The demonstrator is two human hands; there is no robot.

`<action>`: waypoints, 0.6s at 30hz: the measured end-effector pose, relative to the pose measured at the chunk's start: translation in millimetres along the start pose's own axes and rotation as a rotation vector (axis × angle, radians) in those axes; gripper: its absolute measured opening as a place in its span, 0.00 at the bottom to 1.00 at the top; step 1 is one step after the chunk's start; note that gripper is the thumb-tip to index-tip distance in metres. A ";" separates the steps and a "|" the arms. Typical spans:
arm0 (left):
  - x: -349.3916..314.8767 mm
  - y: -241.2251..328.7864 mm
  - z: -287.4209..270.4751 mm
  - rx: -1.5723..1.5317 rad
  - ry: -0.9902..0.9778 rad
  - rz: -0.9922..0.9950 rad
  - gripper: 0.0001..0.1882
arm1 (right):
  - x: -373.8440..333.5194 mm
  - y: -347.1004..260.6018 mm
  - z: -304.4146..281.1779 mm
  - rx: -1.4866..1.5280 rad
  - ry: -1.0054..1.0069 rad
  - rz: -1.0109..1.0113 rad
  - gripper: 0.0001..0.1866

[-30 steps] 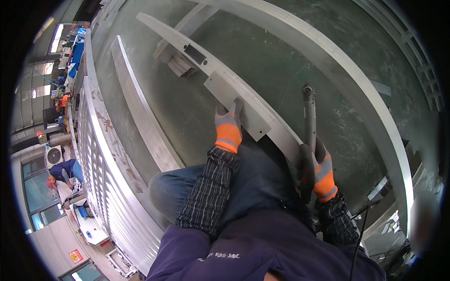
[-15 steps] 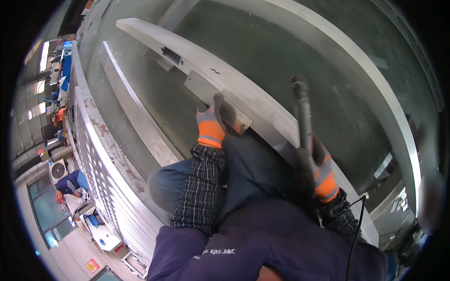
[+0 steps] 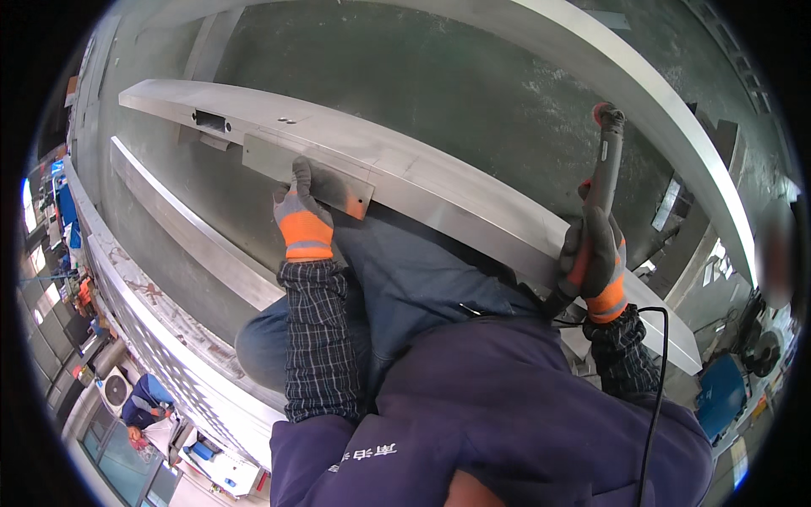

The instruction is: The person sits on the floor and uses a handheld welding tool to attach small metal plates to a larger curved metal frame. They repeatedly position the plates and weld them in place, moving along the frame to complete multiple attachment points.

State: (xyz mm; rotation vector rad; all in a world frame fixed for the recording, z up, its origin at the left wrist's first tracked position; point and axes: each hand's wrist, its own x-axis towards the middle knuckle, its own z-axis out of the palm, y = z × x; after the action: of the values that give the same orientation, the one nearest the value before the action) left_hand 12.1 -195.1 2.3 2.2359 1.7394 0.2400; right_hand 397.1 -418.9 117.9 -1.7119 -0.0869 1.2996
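My left hand (image 3: 302, 207), in a grey and orange work glove, pinches a flat rectangular metal plate (image 3: 262, 157). The plate lies along the near side of a long silver metal beam (image 3: 439, 188) and has small holes near its end. In the beam's side, left of the plate, is a rectangular cutout (image 3: 210, 122). My right hand (image 3: 598, 260), gloved alike, is wrapped round a long grey and black tool (image 3: 605, 165) with red parts, raised at the beam's right portion. Its exact kind I cannot make out.
Another metal bar (image 3: 190, 224) lies at the left, and a large pale beam (image 3: 676, 110) curves across the far right. A black cable (image 3: 665, 355) hangs by my right arm. Another person (image 3: 145, 404) is at the lower left, beyond a slatted white metal panel (image 3: 169, 355).
The view has turned, so the beam and plate appear further left and flatter. My left hand stays on the plate. The tool in my right hand has tilted to the right.
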 end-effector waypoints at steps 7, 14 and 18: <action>1.3 16.1 0.7 -0.342 0.124 -0.232 0.21 | 1.3 13.2 -4.0 -0.024 0.061 -0.059 0.35; 3.6 42.2 -7.6 -0.567 0.191 -0.376 0.25 | 8.1 16.1 -8.1 -0.035 0.067 -0.013 0.37; 9.6 43.3 -0.3 -0.873 0.226 -0.560 0.27 | 6.5 11.4 -2.2 -0.045 0.065 -0.052 0.37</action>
State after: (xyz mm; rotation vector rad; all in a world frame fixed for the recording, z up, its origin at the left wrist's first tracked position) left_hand 54.1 -195.5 16.5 1.1038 1.7899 0.9267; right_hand 396.4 -422.9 105.2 -1.7769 -0.1226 1.2114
